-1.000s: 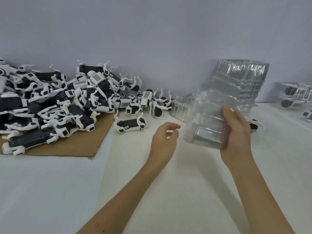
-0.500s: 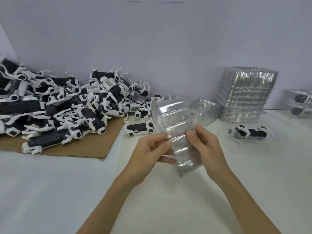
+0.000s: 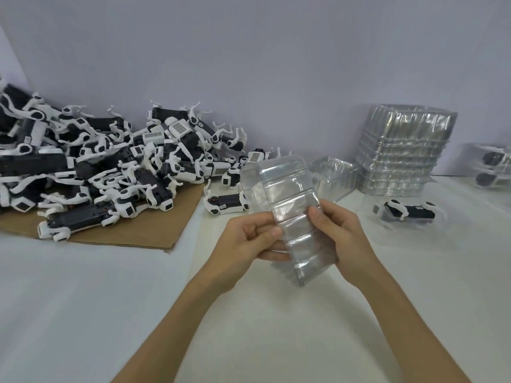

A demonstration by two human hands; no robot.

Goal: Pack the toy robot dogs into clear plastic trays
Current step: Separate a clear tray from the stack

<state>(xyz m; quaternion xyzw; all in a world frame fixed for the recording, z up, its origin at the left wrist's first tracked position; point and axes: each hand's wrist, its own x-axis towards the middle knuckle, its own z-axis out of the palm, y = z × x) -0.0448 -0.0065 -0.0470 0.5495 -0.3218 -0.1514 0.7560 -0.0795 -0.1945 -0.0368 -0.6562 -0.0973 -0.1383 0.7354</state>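
While holding a tray up off the table, pinching its left edge with the left hand, thumb on top and fingers curled beneath. Clamping the right edge likewise with the right hand. Hands near each other, kept apart by the tray. Tilted, far end raised, near end lower.

Just behind the tray, lying on the table: a lone dog. Further left, heaped on cardboard: a pile of black-and-white dogs. To the right, by the wall: a stack of trays, with a spare tray just left of it. In front of the stack, lying in clear plastic: a packed dog. At the far right edge: packed trays, blurred.
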